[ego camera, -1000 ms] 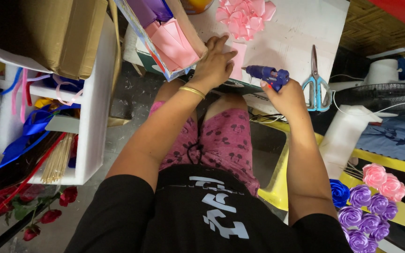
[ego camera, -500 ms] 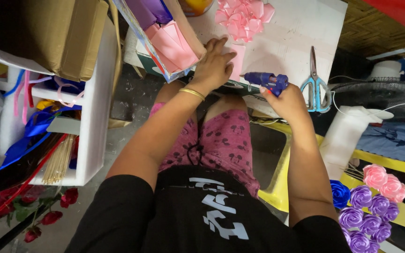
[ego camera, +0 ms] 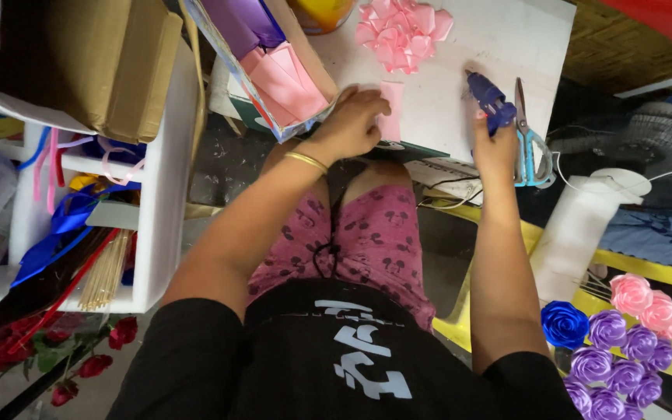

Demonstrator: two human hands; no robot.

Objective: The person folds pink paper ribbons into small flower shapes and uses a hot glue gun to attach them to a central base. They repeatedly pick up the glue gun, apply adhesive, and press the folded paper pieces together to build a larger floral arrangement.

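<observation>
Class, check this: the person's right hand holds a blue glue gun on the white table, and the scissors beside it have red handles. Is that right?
One detail is wrong. In the head view the scissors beside the blue glue gun have light blue handles, not red. The right hand does hold the gun on the white table.

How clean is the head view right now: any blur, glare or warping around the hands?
Head view: left hand on the pink strip and right hand at the blue glue gun look sharp; the white table is bright but not washed out; soft shadows below the hands; edges bow from the wide lens; the floor at left is dim.
</observation>
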